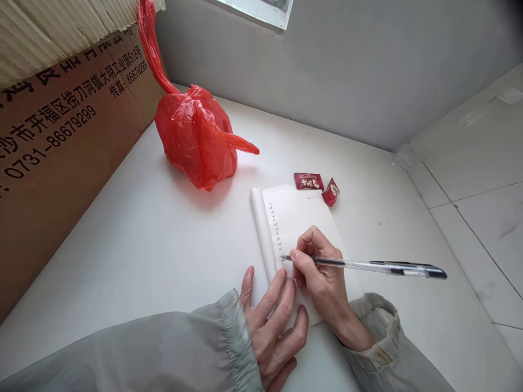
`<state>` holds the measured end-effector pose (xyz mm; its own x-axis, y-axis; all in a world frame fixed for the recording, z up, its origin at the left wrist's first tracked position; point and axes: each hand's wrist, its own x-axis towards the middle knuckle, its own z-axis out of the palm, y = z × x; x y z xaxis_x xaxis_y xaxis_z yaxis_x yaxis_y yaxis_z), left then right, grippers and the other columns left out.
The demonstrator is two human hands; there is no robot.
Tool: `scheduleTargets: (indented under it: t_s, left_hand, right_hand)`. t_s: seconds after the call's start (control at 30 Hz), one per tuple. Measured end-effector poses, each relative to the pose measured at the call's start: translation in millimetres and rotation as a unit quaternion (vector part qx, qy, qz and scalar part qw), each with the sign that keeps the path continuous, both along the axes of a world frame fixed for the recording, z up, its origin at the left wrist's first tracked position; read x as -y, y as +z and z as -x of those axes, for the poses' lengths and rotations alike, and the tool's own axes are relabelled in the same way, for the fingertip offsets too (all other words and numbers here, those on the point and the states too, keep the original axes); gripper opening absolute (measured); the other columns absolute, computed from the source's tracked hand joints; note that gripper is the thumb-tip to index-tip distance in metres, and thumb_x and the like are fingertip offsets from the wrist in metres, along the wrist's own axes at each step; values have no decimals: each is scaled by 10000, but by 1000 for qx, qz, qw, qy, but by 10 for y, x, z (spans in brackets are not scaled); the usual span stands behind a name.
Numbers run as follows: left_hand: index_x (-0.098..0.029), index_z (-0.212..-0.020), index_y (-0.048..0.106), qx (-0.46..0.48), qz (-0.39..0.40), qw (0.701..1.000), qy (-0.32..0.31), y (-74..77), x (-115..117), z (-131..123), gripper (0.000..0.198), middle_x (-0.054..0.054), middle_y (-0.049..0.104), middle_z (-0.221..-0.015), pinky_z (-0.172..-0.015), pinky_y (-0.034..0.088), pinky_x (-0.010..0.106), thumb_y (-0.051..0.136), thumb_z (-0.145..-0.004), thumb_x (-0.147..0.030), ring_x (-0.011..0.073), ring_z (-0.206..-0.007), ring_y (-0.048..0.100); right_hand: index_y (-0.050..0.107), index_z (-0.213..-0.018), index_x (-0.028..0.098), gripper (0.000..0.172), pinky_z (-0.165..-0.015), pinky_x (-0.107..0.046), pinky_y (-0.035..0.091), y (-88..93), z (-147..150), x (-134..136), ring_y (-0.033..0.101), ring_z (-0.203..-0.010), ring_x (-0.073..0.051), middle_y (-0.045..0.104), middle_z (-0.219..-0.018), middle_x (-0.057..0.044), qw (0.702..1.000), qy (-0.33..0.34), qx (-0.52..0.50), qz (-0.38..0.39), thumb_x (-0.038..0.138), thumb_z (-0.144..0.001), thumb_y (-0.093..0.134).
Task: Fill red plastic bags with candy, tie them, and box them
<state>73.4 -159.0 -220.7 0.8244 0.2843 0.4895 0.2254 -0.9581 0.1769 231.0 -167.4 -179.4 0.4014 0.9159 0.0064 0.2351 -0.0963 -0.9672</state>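
Note:
An open notebook (300,218) lies on the white table, its left pages rolled back along the spine. A column of small handwritten numbers runs down the left of its page. My right hand (322,277) grips a clear-barrelled pen (368,265) with a dark cap on its rear end. The pen's tip meets the page at the bottom of the column. My left hand (275,326) rests with spread fingers on the lower left of the notebook. Two small red wrapped packets, one flat (308,181) and one twisted (330,191), sit at the notebook's top edge.
A knotted red plastic bag (196,136) with something inside stands on the table (175,256) beyond the notebook. A large printed cardboard box (73,147) takes up the left side. A grey wall (339,71) rises behind the table, and tiles (482,218) show at the right.

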Motion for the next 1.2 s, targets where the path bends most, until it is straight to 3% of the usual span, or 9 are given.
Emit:
scheduleTargets:
  t_s: [0.53,1.2]
  left_hand:
    - [-192,-1171,565,15,7,1000,1,-25,5,-3,413,155,570,-1319,-1155,21,658,552,-823,-413,345,-1433,249]
    - [-183,-1151,571,44,20,999,-3,-36,9,-22,342,165,576,-1297,-1151,30,661,490,-862,-346,338,-1416,279]
  right_hand:
    - [360,-685,232,239,-463,-254,272,-76,-35,21,296,-478,-97,321,-545,82,999,-1,19,-31,212,-895,473]
    - [347,-687,226,242,-475,-242,269,-81,-27,29,285,-488,-91,327,-556,88,999,6,27,-43,193,-897,462]
